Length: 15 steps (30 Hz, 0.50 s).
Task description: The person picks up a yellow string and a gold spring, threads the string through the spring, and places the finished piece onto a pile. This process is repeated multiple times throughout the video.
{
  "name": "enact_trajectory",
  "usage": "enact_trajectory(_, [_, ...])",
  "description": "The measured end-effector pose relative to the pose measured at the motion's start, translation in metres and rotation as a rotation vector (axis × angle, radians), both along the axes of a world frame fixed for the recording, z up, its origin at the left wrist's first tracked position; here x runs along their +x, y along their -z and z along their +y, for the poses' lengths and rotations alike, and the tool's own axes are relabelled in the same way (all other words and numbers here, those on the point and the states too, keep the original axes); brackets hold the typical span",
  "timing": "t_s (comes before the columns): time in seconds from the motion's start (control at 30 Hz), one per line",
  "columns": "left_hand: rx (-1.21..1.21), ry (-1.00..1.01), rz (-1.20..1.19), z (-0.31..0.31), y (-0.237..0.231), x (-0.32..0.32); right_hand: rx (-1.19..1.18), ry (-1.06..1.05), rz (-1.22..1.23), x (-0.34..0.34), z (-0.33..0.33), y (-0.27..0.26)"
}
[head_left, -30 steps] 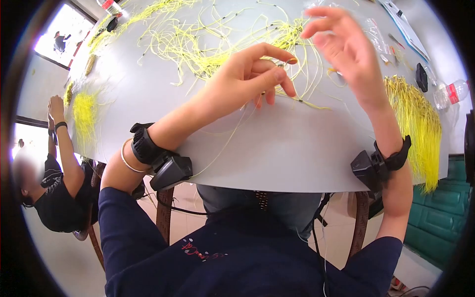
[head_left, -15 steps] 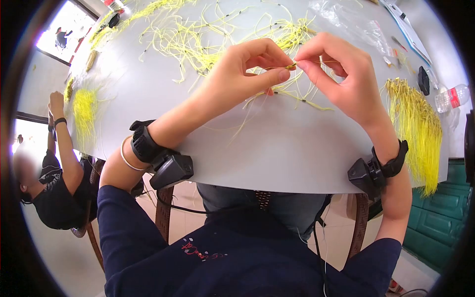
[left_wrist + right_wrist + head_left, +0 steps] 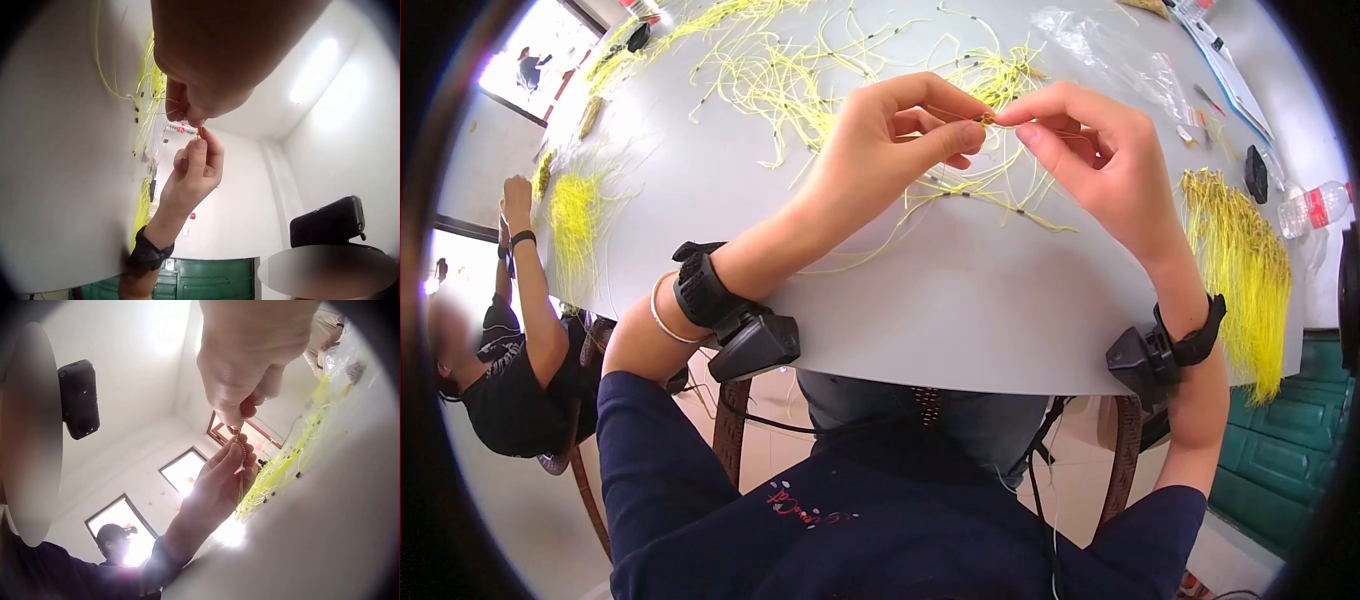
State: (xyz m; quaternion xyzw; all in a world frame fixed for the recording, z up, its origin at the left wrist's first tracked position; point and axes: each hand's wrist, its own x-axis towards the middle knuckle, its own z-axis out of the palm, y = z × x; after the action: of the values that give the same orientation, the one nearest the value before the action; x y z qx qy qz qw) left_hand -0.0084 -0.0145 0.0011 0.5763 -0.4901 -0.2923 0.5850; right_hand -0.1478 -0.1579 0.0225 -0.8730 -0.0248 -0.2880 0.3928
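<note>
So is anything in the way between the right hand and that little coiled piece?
Nothing that shows. The right hand has its fingertips right by the small coiled piece, which the left hand pinches. The yellow strands lie on the table beyond, not between them.

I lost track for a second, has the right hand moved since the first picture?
Yes: in the head view, the right hand has moved nearer the wearer, uncovering the clear plastic bag it partly hid.
</note>
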Motion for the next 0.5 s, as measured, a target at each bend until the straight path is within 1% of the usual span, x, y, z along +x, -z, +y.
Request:
enact_trajectory(0.07, [-0.004,-0.012,0.001,0.000,0.001,0.001,0.119,-0.002,0.069,-0.001,0.000,0.000])
enact_trajectory(0.1, [-0.031,-0.026,-0.002,0.000,0.001,0.002,0.118,-0.003,0.071,0.000,0.000,0.002])
enact_trajectory(0.17, [-0.061,-0.042,-0.005,0.000,0.002,0.002,0.314,-0.034,0.080,0.003,0.000,0.007])
enact_trajectory(0.2, [-0.076,-0.064,-0.001,0.000,0.002,0.002,0.313,-0.036,0.080,0.003,0.001,0.008])
enact_trajectory(0.27, [-0.093,-0.085,0.002,0.000,0.003,0.003,0.578,-0.074,0.224,0.002,0.005,0.008])
enact_trajectory(0.33, [-0.070,-0.108,0.089,-0.001,0.004,0.006,0.622,-0.095,0.209,0.004,0.010,0.012])
enact_trajectory(0.4, [-0.089,-0.092,0.092,-0.001,0.003,0.006,0.667,-0.114,0.193,0.005,0.010,0.014])
enact_trajectory(0.47, [-0.107,-0.073,0.095,-0.001,0.003,0.005,0.798,-0.090,0.173,0.006,0.008,0.016])
enact_trajectory(0.5, [-0.114,-0.054,0.070,-0.001,0.001,0.004,0.800,-0.088,0.173,0.006,0.006,0.016])
